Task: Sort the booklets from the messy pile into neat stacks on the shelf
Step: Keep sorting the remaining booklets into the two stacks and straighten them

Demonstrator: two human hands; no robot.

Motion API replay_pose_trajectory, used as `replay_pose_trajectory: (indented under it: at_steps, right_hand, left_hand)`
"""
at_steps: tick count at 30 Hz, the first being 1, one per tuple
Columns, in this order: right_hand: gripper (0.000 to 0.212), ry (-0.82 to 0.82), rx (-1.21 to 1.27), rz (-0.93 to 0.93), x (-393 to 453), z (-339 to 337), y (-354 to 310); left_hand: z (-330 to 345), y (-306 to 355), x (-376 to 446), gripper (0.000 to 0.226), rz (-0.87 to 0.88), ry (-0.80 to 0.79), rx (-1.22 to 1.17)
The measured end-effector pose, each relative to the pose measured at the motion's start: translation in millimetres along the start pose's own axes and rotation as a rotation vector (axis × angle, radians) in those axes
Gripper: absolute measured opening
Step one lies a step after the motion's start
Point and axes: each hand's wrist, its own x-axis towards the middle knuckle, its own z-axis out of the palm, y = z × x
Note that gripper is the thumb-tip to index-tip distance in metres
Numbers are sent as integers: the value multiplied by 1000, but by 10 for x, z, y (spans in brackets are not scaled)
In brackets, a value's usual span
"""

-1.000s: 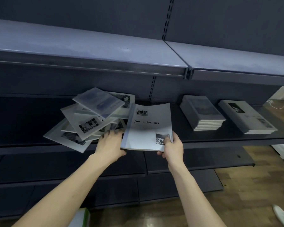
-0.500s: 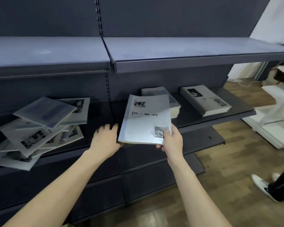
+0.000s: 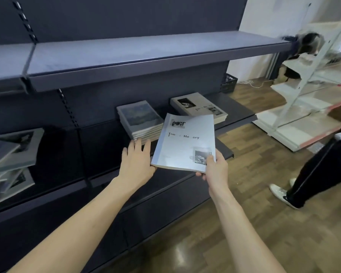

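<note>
While the right hand [image 3: 215,170] pinches the pale grey paper booklet with black title print [image 3: 185,142] at its near right corner, thumb on the cover and fingers curled under, the left hand [image 3: 137,162] lies flat and spread along the booklet's left edge, grip apart, not clamped on anything. Booklet is held in the air, tilted, over the front edge of the dark grey metal shelf [image 3: 238,113]; its far edge overlaps both neat stacks as seen from the head camera.

On the shelf: a stack of booklets with dark photo covers [image 3: 140,119] just behind the left fingertips, and a stack of cream booklets with a small portrait print [image 3: 193,104] toward the shelf's right end, the two apart.

Versus half a second back: view has swung right, so the messy pile of grey booklets [image 3: 10,160] now sits at the left frame border, partly cut off. Booklet has travelled right with both hands, from in front of the photo-cover stack to between the two stacks. Right-hand pinch unchanged; left hand still open.

A bystander's black trouser leg and white sneaker [image 3: 280,192] stand on the wooden floor [image 3: 244,223] at right.
</note>
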Motion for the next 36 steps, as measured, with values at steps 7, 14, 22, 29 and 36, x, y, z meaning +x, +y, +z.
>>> replay_pose_trajectory:
  at_steps: [7,14,22,29,36]
  right_hand:
    - [38,56,24,38,469,-298,3]
    - [40,82,-23,69,1168,-364,-3]
    - [34,50,-80,88,2002,-301,1]
    - [30,29,-183,40,2616,-335,-58]
    - [59,-83,-470,-119,3138,-477,-287]
  left_hand:
    - [82,458,477,79,53,-32,-14]
    - [298,758,1029,87,59,-127,-31]
    - [588,1016,1612,95,30,-253,-212]
    - [660,1080,1989,101,-54,-316,-251]
    - [625,1381,2253,100,-173,-347,-273]
